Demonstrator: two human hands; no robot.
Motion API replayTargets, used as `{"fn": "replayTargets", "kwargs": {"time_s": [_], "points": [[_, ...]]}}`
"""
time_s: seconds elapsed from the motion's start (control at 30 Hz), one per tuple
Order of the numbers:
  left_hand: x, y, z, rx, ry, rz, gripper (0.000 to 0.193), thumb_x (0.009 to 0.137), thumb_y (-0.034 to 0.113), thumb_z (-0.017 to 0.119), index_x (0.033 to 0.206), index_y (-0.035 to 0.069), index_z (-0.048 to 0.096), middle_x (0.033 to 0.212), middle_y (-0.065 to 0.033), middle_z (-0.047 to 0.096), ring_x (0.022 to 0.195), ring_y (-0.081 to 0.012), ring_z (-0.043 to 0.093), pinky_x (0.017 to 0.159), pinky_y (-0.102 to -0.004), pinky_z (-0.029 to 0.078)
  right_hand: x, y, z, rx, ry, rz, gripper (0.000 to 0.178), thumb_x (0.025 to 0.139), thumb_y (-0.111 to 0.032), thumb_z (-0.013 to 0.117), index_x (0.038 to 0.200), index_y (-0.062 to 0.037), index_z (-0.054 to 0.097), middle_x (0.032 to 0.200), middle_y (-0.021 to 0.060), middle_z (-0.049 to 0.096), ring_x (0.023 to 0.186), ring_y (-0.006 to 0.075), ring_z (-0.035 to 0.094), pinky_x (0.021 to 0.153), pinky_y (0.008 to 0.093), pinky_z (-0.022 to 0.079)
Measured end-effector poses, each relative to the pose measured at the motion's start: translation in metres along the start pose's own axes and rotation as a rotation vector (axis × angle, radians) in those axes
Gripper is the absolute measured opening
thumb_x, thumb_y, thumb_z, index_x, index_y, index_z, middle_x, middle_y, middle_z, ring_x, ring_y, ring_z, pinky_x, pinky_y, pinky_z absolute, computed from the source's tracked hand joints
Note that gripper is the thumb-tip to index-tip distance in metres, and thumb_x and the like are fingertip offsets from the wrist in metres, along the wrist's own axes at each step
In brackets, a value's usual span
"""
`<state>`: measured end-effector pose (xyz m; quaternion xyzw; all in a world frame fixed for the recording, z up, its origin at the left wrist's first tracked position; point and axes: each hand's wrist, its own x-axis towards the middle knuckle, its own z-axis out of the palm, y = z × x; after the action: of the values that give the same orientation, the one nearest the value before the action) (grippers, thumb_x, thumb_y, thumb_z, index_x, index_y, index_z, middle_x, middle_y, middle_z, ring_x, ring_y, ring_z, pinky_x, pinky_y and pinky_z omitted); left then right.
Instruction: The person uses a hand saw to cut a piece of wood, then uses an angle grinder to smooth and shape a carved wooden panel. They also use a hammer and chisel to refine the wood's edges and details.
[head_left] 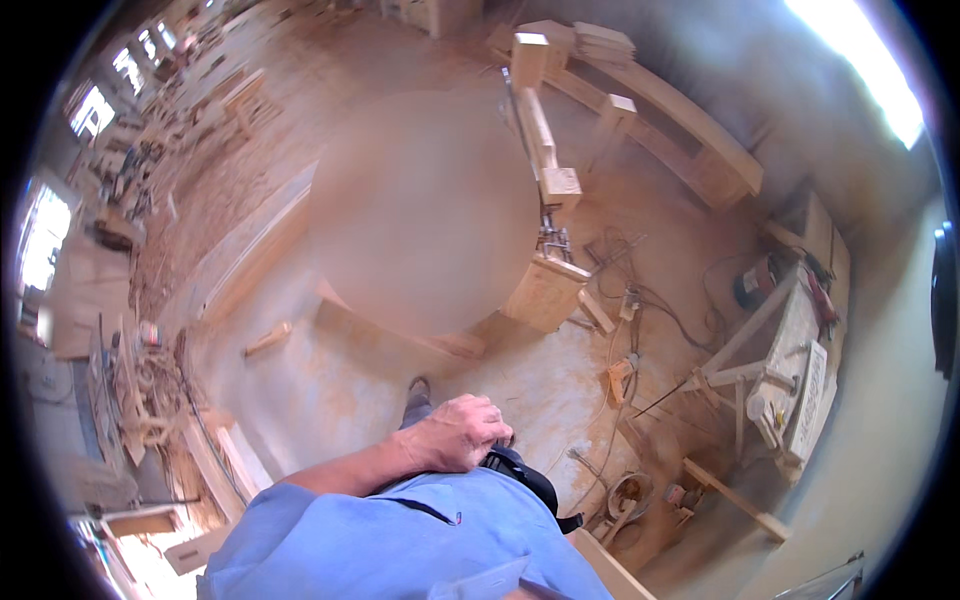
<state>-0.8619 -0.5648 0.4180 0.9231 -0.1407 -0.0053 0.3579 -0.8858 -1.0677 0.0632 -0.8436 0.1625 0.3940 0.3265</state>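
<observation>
My left hand [465, 432] is held in front of my waist, its fingers curled in. What they hold, if anything, is hidden. Right beside it, a black strap or pouch [520, 478] lies against my light blue shirt [400, 540]. My right hand does not show. Beyond my shoe [418, 385], a large round blur covers the middle of the picture. A pale wooden block [547, 292] stands at its right edge, with metal clamp parts [553, 238] just behind.
At right, a wooden bench [790, 370] stands near the wall. Cables [660, 310], a bucket [630, 492] and a loose wooden bar [738, 500] lie on the dusty floor. Long beams [670, 110] sit at the back right. A short wood piece [268, 338] lies at left.
</observation>
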Motion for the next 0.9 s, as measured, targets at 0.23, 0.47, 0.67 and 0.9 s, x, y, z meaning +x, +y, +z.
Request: {"fn": "replayTargets", "kwargs": {"time_s": [0.23, 0.47, 0.67, 0.9], "points": [[-0.113, -0.055, -0.018, 0.070, -0.179, -0.364, 0.026, 0.084, 0.011, 0.061, 0.106, 0.009, 0.075, 0.096, -0.0129, 0.071, 0.096, -0.0313, 0.064, 0.086, -0.0433, 0.051, -0.010, -0.107, -0.037, 0.085, 0.028, -0.019, 0.034, 0.081, -0.025, 0.074, 0.108, -0.0046, 0.075, 0.097, 0.0167, 0.073, 0.093, 0.0287, 0.070, 0.082, 0.0455, 0.055], [-0.268, -0.075, -0.028, -0.471, -0.142, -0.931, 0.040, 0.085, 0.019, 0.061, 0.121, 0.008, 0.072, 0.095, -0.0181, 0.073, 0.092, -0.0323, 0.069, 0.083, -0.0436, 0.053, -0.018, -0.163, 0.008, -0.212, -0.093, -0.074, 0.032, 0.081, -0.024, 0.074, 0.106, -0.0039, 0.075, 0.094, 0.0155, 0.072, 0.090, 0.0269, 0.069, 0.080, 0.0446, 0.054], [-0.353, -0.089, -0.026, -0.991, -0.041, -0.889, 0.049, 0.091, 0.020, 0.067, 0.136, 0.005, 0.059, 0.128, -0.0177, 0.066, 0.112, -0.0268, 0.064, 0.095, -0.0398, 0.050, -0.021, -0.211, 0.059, -0.503, -0.280, -0.133, 0.030, 0.082, -0.024, 0.073, 0.104, -0.0034, 0.074, 0.091, 0.0144, 0.072, 0.089, 0.0254, 0.068, 0.079, 0.0438, 0.054], [-0.402, -0.072, 0.011, -1.031, 0.265, -0.913, 0.061, 0.087, 0.020, 0.076, 0.140, 0.004, 0.050, 0.109, -0.0119, 0.060, 0.094, -0.0181, 0.056, 0.085, -0.0334, 0.048, 0.003, -0.339, 0.119, -0.577, -0.338, -0.325, 0.029, 0.082, -0.023, 0.073, 0.102, -0.0027, 0.074, 0.088, 0.0132, 0.071, 0.086, 0.0237, 0.068, 0.077, 0.0430, 0.053]]}}
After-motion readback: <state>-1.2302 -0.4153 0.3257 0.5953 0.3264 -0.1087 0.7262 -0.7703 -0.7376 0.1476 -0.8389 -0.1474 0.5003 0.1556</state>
